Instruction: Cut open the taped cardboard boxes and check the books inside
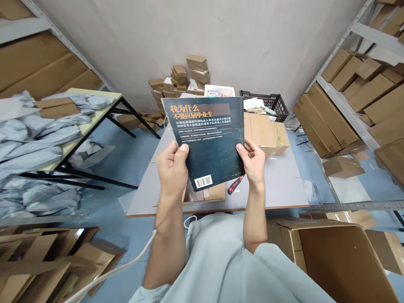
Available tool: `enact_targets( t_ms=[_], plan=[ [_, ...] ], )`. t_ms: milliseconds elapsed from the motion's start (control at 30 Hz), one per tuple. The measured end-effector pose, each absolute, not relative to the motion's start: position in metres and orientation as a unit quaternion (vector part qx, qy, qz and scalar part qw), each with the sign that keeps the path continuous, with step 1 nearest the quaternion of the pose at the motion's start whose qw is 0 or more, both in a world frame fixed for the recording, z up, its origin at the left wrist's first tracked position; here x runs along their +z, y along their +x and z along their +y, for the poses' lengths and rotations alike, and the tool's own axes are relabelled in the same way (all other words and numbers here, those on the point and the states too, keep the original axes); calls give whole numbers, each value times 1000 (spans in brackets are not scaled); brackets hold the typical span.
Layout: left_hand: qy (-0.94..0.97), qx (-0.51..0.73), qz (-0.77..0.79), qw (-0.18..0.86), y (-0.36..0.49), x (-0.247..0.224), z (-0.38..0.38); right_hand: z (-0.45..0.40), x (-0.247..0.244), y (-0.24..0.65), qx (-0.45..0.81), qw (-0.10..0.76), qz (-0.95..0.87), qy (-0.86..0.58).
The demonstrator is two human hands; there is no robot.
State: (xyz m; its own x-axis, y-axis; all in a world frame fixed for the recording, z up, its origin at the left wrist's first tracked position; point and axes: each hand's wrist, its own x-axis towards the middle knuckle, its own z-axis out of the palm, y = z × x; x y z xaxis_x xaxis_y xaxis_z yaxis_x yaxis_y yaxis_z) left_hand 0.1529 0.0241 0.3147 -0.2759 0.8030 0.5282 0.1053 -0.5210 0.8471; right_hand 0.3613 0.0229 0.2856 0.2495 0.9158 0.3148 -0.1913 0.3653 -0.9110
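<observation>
Book (216, 158) held up above the table (285, 181)

Head view: the dark book is raised over the near middle of the table, its printed cover and barcode towards the wearer, slightly tilted. The left hand (173, 168) pinches its left edge and the right hand (252, 162) its right edge, thumbs on the cover. To hold it well, keep both grips even and the thumbs at the margins, so that the print and barcode stay uncovered and the cover does not bend.

Just beyond the near edge of the table, a cardboard box (217, 192) lies partly hidden by the book, with a red-and-black tool (235, 185) to its right; both would crowd a straight lowering. Taped cartons (263, 136) stand on the right, and a black crate (280, 105) and white bin (232, 90) at the far side. A white cable (126, 265) runs near the left forearm and could snag.
</observation>
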Motion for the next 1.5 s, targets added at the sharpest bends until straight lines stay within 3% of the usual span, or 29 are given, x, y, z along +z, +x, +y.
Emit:
enact_targets(
  t_ms=[700,1500],
  plan=[
    [569,641,467,218,130,314,32,37,282,341,403,684,-454,-404],
    [555,616,462,314,54,314,56,41,288,256,358,658,-451,-486]
  ],
)
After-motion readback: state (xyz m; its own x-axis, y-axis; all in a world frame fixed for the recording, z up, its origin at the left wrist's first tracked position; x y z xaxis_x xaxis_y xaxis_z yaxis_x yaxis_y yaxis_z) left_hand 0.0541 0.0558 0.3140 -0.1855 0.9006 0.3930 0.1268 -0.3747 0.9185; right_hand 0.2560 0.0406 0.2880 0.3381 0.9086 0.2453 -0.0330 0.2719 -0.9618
